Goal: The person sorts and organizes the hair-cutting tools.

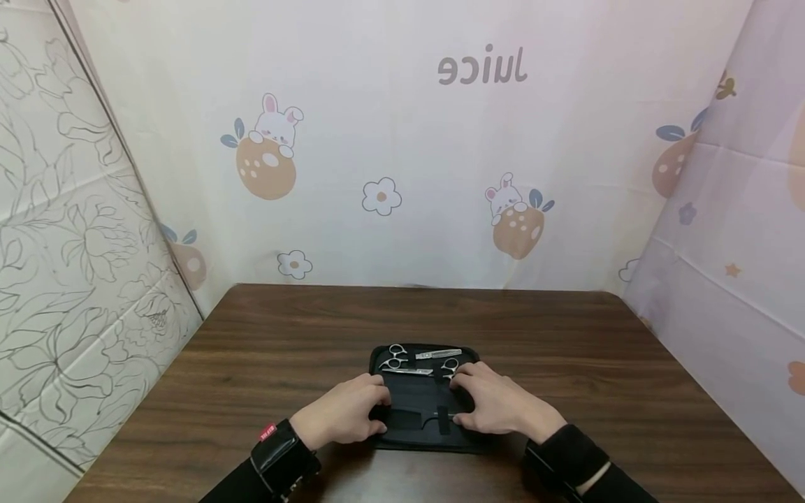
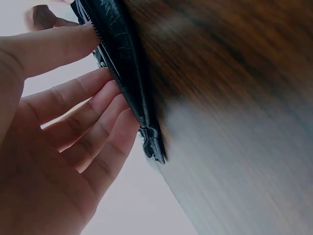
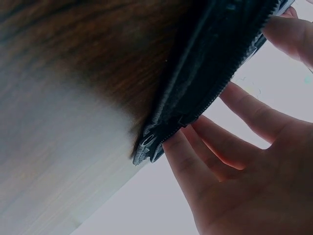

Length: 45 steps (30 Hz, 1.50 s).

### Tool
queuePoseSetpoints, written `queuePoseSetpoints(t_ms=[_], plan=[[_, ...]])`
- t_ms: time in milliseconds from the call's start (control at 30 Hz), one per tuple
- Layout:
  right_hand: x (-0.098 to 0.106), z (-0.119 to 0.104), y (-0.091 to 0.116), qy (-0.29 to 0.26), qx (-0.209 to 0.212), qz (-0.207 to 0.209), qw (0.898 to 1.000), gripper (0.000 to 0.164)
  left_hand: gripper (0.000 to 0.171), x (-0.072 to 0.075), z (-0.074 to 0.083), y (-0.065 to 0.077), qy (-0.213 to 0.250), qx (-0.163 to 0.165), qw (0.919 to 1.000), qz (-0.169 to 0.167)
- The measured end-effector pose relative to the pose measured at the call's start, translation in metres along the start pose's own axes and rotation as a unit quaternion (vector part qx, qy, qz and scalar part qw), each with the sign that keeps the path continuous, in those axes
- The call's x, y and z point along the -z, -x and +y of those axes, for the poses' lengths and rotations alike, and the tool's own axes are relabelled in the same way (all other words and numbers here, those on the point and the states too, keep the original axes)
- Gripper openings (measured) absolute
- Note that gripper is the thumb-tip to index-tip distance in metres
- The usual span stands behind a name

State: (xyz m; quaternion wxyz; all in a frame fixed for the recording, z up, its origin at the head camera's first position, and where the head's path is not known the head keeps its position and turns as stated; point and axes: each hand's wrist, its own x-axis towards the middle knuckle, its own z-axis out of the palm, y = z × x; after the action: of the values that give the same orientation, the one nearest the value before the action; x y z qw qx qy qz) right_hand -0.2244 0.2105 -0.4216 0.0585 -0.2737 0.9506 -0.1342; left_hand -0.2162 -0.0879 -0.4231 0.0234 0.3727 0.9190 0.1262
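Note:
A black zip case (image 1: 411, 397) lies unfolded on the table, its inside facing up. In its far half sit silver hairdressing scissors (image 1: 407, 371) and a second silver pair with a toothed blade (image 1: 438, 354), held by dark straps. A dark flat piece (image 1: 402, 419) lies in the near half beside a strap. My left hand (image 1: 349, 411) touches the case's left side, thumb near the zipper (image 2: 93, 24) and fingertips along the edge. On the right side my right hand (image 1: 503, 402) does the same, its fingertips against the zipped edge (image 3: 215, 93) and partly covering the scissors' handle.
The brown wooden table (image 1: 283, 335) extends around the case on all sides. A printed curtain (image 1: 390, 140) hangs behind the far edge, with a flower-patterned sheet (image 1: 82, 244) on the left and another curtain (image 1: 736, 279) on the right.

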Motion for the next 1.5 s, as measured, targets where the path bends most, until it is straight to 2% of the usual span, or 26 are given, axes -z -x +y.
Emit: queuePoseSetpoints(t_ms=[467,833,1267,1500], plan=[[-0.002,0.0,0.0,0.001,0.0,0.002,1.0,0.044,0.024,0.0,0.006,-0.002,-0.005,-0.014,0.9998,0.01],[0.0,-0.001,0.0,-0.003,-0.002,-0.002,1.0,0.044,0.025,-0.004,0.006,-0.007,-0.007,-0.013,0.9999,0.004],[0.001,-0.001,0.001,0.004,0.005,0.001,1.0,0.044,0.027,0.001,0.001,0.002,0.016,-0.011,0.9998,0.003],[0.001,-0.001,0.001,0.004,0.003,0.001,1.0,0.044,0.023,0.002,0.0,0.003,0.015,-0.024,0.9996,0.007]])
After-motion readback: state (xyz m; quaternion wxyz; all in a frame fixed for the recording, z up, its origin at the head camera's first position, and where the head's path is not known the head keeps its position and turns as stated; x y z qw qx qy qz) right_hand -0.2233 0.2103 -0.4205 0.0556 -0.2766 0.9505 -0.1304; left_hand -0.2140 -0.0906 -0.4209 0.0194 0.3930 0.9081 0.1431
